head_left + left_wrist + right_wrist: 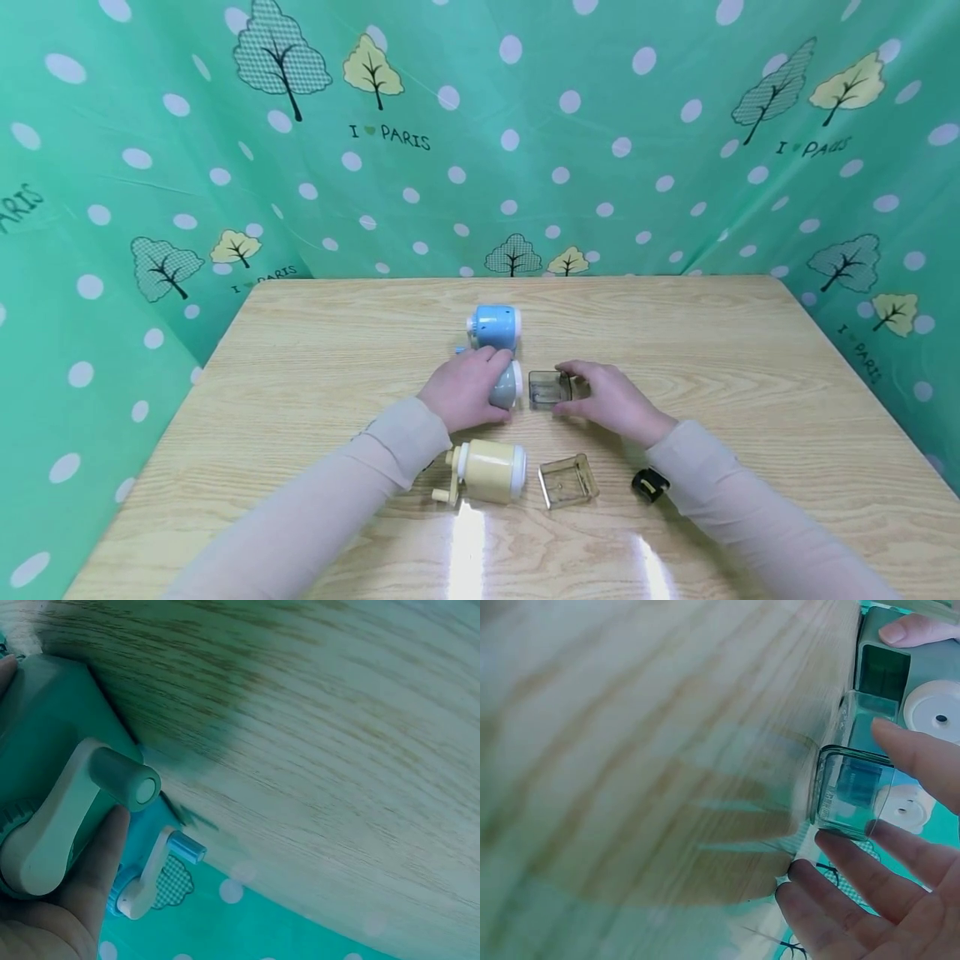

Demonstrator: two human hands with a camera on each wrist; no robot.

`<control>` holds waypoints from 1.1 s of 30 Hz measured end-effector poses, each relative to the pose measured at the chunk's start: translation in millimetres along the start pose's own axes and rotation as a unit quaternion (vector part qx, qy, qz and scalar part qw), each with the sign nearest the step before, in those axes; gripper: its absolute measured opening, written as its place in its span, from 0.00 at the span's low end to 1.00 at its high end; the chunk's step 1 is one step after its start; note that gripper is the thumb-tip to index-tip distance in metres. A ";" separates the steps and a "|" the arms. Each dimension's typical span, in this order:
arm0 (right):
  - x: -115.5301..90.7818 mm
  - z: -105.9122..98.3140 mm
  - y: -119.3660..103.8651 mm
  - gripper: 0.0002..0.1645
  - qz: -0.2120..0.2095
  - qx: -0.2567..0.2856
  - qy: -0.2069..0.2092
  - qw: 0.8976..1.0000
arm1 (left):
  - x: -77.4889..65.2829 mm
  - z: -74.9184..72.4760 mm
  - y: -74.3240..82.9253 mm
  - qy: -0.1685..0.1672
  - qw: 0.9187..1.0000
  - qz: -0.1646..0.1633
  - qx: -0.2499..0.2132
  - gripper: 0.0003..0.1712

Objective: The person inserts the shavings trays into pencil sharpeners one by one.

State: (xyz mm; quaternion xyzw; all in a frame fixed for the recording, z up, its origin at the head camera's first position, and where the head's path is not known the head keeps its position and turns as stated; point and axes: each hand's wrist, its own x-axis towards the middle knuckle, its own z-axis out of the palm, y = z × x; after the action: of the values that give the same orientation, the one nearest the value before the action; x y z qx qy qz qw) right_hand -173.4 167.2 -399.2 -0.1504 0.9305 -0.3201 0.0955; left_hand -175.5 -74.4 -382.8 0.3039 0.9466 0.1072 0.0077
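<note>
My left hand (465, 387) grips a grey crank pencil sharpener (505, 387) lying on the table, its white round end facing right. In the left wrist view its crank handle (124, 776) sticks out past my fingers. To the right, my right hand (611, 404) holds a clear smoky shavings drawer (546, 390) between thumb and fingers at its right end. The drawer stands a small gap away from the grey sharpener. In the right wrist view a dark rectangular slot (883, 673) shows in the grey sharpener's body, beyond the drawer.
A blue crank sharpener (497, 325) lies just behind the grey one. Nearer the front lies a yellow sharpener (491, 471), with an amber clear drawer (567, 482) to its right. A small black object (649, 485) sits beside my right wrist. Green polka-dot cloth (510, 167) hangs behind the table.
</note>
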 end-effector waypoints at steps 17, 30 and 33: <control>3.8 3.0 -6.2 0.40 -0.013 -0.023 -0.003 1.000 | 2.3 1.8 -2.9 -0.004 1.000 -0.003 -0.007 0.44; 6.9 6.8 -14.2 0.39 -0.019 -0.020 -0.012 1.000 | 0.5 -0.4 -1.3 -0.006 1.000 -0.006 -0.015 0.44; 7.3 7.8 -16.5 0.39 -0.017 -0.020 -0.014 1.000 | 0.4 -0.2 -1.6 -0.007 1.000 -0.006 -0.015 0.45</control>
State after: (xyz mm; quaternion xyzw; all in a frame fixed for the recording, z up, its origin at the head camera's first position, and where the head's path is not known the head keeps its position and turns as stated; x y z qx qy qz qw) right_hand -174.5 148.0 -395.5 -0.1728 0.9326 -0.3008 0.0996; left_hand -176.8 -75.4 -383.0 0.2983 0.9468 0.1190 0.0192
